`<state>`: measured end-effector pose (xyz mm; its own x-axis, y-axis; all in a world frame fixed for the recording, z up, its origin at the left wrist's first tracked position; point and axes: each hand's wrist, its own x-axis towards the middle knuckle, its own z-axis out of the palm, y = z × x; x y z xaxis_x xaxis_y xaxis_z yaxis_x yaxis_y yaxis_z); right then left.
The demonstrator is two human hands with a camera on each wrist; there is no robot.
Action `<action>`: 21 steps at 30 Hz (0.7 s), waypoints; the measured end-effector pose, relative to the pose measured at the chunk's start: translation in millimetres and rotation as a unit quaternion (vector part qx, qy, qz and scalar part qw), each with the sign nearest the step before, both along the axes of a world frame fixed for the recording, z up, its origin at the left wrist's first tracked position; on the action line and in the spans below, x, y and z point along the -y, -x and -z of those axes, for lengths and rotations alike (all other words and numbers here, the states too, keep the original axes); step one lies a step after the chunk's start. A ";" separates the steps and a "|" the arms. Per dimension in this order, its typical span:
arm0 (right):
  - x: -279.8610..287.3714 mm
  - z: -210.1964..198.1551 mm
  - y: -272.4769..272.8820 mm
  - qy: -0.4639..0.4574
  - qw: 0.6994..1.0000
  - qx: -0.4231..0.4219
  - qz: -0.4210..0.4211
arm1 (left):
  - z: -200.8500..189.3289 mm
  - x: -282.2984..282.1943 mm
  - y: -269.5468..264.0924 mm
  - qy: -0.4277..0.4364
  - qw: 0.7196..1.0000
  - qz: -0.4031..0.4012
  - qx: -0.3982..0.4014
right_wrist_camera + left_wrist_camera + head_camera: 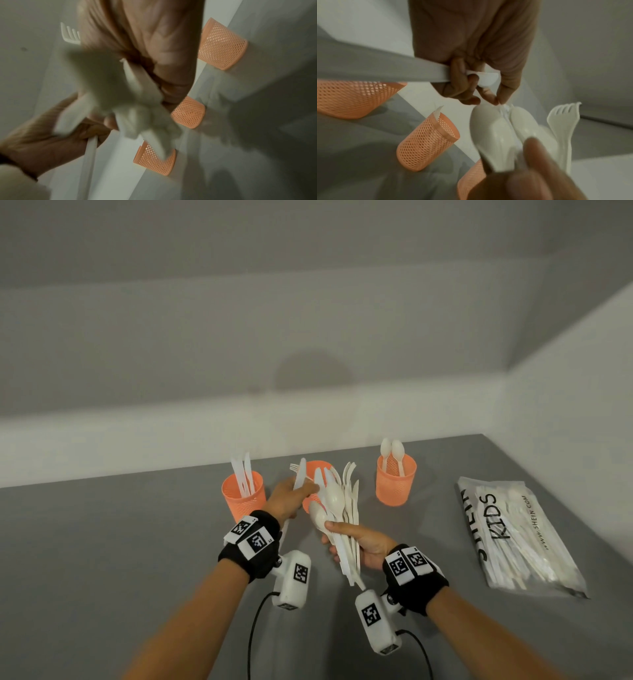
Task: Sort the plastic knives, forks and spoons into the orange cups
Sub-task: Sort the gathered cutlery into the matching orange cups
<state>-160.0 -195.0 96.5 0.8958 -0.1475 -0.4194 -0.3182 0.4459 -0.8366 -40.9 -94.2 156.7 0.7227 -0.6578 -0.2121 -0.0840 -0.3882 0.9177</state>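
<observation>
Sorting cutlery from a fanned bunch.
Right hand (368, 542) grips the mixed bunch (339, 508) fanned so types show; left hand (291, 498) pinches a knife (300, 474) and fork, likely for the cups (244, 494) on the far bench (102, 542).

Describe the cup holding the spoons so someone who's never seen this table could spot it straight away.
On the grey table, three orange mesh cups stand in a row near the back wall. The spoon cup is the rightmost, nearest the plastic bag. Two white spoons stand in it, bowls up; the leftmost cup holds knives.
</observation>
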 end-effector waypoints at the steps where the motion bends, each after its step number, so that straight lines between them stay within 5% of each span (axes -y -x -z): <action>1: -1.3 0.4 0.7 0.004 1.000 0.001 0.000 | 0.4 1.2 -3.8 0.015 1.000 -0.017 -0.008; 6: -5.3 1.0 -1.3 0.000 1.000 0.023 0.022 | 2.9 3.2 -18.4 0.105 0.985 -0.129 -0.055; 13: -11.9 -1.6 -6.5 0.008 0.999 0.037 0.029 | 8.0 -2.6 -3.3 0.074 0.996 -0.050 0.011; 18: -13.5 -0.7 -3.6 0.020 0.999 0.041 0.022 | -2.8 -2.9 -25.4 0.165 0.958 -0.232 -0.014; 21: -12.7 0.0 -2.4 0.012 0.999 0.046 0.024 | -12.7 -7.0 -34.1 0.201 0.940 -0.274 -0.018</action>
